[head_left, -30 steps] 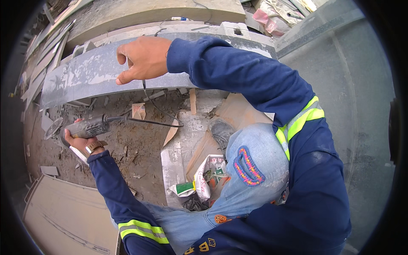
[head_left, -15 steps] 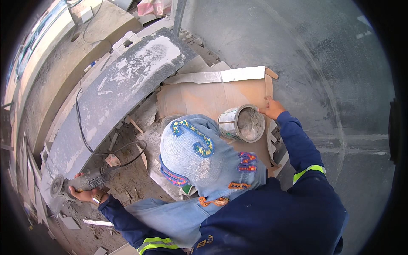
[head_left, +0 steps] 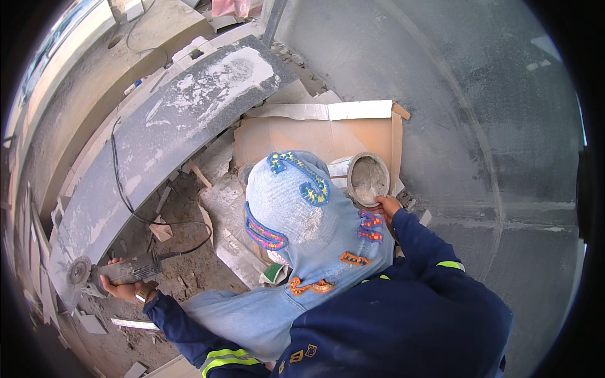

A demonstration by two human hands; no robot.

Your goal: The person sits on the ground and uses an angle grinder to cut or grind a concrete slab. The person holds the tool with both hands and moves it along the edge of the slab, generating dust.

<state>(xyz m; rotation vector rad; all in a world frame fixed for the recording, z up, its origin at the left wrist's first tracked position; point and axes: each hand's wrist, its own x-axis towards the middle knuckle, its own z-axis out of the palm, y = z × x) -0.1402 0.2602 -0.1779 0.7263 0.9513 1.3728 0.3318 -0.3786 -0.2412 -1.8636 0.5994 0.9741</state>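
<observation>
Since half a second ago the view has barely shifted: the right hand still rests at the rim of the round, dust-caked grey bucket, and the left hand still holds the grey angle grinder low on the ground; a second ago that right hand lay up on the slab instead.

Largest in sight is the smooth grey concrete floor, then the long, curved, dusty grey stone slab that runs from upper middle down to the lower left. A flattened brown cardboard sheet lies under the bucket. The grinder's black cable loops across the slab's edge and the rubble. The grinder's disc sits just beside the slab's lower end.

The left hand is wrapped closed around the grinder's body. The right hand's fingers curl on the bucket's rim; whether they grip it fully I cannot tell.

As I judge it, cutting is paused while the bucket is being fetched; next would be a firm grip on the rim to draw it closer.
</observation>
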